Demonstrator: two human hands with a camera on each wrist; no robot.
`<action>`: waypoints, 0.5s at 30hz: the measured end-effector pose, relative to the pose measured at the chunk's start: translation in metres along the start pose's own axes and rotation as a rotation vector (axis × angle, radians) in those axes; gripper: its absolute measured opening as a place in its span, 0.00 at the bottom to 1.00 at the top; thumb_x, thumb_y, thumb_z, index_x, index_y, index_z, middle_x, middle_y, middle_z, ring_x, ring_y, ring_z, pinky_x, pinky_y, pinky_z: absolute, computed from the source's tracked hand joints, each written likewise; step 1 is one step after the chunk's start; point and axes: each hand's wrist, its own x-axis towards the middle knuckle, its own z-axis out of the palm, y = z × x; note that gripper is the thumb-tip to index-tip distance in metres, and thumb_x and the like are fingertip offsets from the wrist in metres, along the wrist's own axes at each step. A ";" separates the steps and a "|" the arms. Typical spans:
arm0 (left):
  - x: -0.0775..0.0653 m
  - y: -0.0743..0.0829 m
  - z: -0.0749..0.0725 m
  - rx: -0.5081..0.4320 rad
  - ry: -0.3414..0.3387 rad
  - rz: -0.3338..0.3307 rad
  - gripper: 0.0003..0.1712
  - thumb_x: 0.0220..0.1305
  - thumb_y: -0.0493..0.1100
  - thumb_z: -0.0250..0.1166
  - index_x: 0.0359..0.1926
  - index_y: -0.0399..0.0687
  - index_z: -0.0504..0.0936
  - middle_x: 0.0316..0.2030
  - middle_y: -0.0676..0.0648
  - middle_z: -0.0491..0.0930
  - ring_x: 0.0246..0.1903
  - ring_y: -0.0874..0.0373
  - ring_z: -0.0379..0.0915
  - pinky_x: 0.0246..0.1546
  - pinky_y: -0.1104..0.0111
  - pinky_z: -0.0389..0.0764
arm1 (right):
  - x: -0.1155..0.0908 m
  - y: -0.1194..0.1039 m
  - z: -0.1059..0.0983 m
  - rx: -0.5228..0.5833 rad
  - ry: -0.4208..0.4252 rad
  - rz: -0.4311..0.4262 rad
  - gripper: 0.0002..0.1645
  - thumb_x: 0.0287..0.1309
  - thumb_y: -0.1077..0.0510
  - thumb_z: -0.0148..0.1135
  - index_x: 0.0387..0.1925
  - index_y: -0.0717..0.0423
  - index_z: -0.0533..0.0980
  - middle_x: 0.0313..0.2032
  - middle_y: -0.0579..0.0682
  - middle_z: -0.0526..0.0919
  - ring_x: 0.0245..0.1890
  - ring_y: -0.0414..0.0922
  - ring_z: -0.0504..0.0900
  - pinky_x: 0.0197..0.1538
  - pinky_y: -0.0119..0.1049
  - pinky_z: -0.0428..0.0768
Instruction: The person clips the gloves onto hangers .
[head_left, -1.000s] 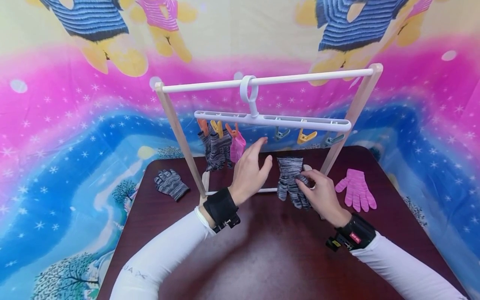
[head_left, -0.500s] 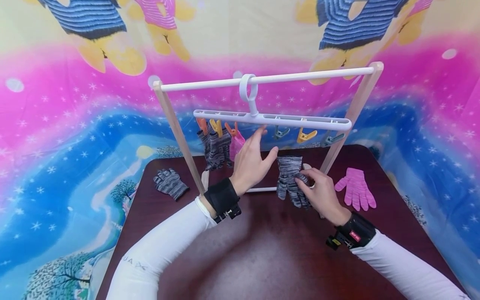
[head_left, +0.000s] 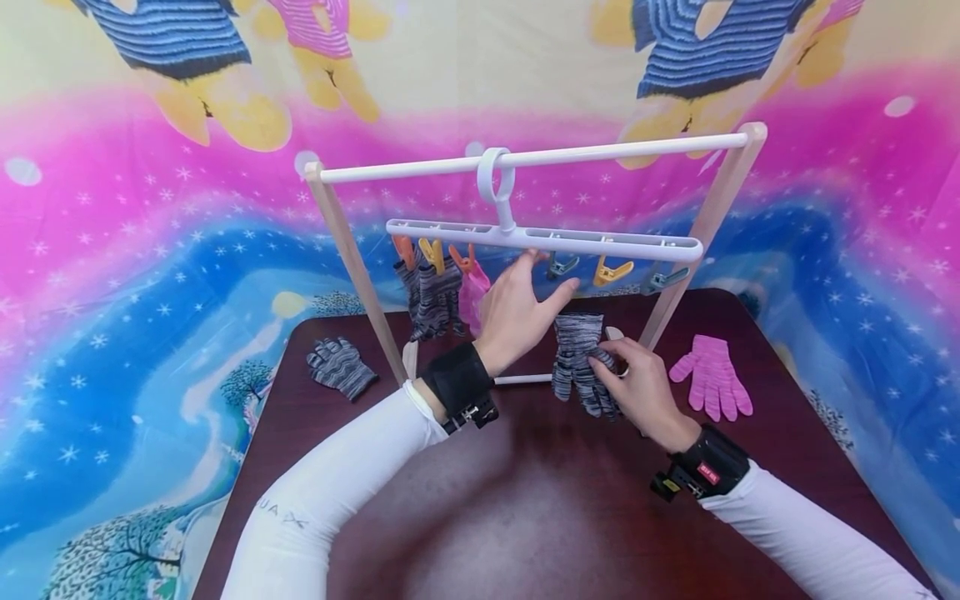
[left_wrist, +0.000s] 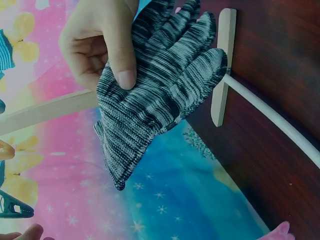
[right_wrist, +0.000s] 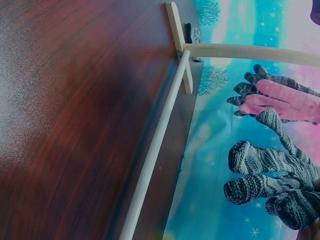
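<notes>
A grey-and-black striped knit glove (head_left: 577, 358) hangs with its cuff up from my right hand (head_left: 645, 387), which pinches it at one side between thumb and fingers. The left wrist view shows the thumb laid over the striped glove (left_wrist: 160, 85). Up and to the left, my left hand (head_left: 517, 312) reaches under the white hanger (head_left: 615, 245), thumb spread from the fingers and nothing held. Its fingertips are beside a dark teal clip (head_left: 562, 265); whether they touch it I cannot tell. A yellow clip (head_left: 612, 271) and another teal clip (head_left: 666, 278) hang further right.
A wooden stand (head_left: 716, 212) carries the hanger on its white rod (head_left: 622, 156). At its left, clips hold striped gloves (head_left: 438, 304) and a pink glove (head_left: 472, 300). On the table (head_left: 480, 517) lie a striped glove (head_left: 341, 368) at left and a pink glove (head_left: 712, 379) at right.
My left hand has moved right and slightly up, from near the clipped pink glove to beside the dark teal clip. My right hand and its glove have hardly moved.
</notes>
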 end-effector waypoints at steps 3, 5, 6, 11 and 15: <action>0.002 0.003 0.000 -0.016 -0.008 -0.017 0.37 0.65 0.63 0.66 0.67 0.49 0.73 0.63 0.48 0.80 0.63 0.54 0.76 0.60 0.57 0.78 | 0.000 0.000 0.000 0.001 0.002 -0.003 0.13 0.53 0.63 0.75 0.42 0.63 0.84 0.28 0.53 0.81 0.27 0.40 0.74 0.29 0.31 0.73; 0.003 0.005 0.000 -0.020 -0.012 -0.017 0.37 0.64 0.63 0.67 0.67 0.48 0.74 0.62 0.48 0.81 0.62 0.54 0.77 0.60 0.58 0.79 | 0.000 0.000 0.000 0.001 0.000 -0.001 0.13 0.54 0.63 0.75 0.42 0.63 0.84 0.28 0.53 0.81 0.27 0.40 0.74 0.29 0.31 0.74; 0.003 0.006 -0.001 -0.027 -0.012 -0.015 0.37 0.64 0.63 0.67 0.66 0.48 0.74 0.62 0.48 0.81 0.61 0.54 0.78 0.59 0.58 0.79 | 0.000 -0.001 0.000 0.002 0.001 0.000 0.13 0.54 0.63 0.75 0.42 0.62 0.84 0.28 0.52 0.81 0.27 0.40 0.74 0.29 0.31 0.74; 0.005 0.007 0.001 -0.062 0.016 -0.002 0.30 0.65 0.61 0.67 0.59 0.48 0.79 0.47 0.48 0.87 0.38 0.58 0.80 0.39 0.68 0.78 | -0.002 -0.001 0.001 0.007 0.005 -0.001 0.12 0.54 0.64 0.74 0.41 0.62 0.84 0.27 0.52 0.80 0.26 0.39 0.73 0.29 0.27 0.72; 0.007 0.008 0.003 -0.073 0.051 0.012 0.24 0.64 0.61 0.68 0.49 0.48 0.82 0.31 0.48 0.83 0.24 0.59 0.69 0.25 0.71 0.65 | -0.002 0.000 0.002 0.016 0.010 -0.006 0.12 0.53 0.64 0.74 0.41 0.63 0.84 0.27 0.52 0.80 0.25 0.39 0.73 0.30 0.22 0.69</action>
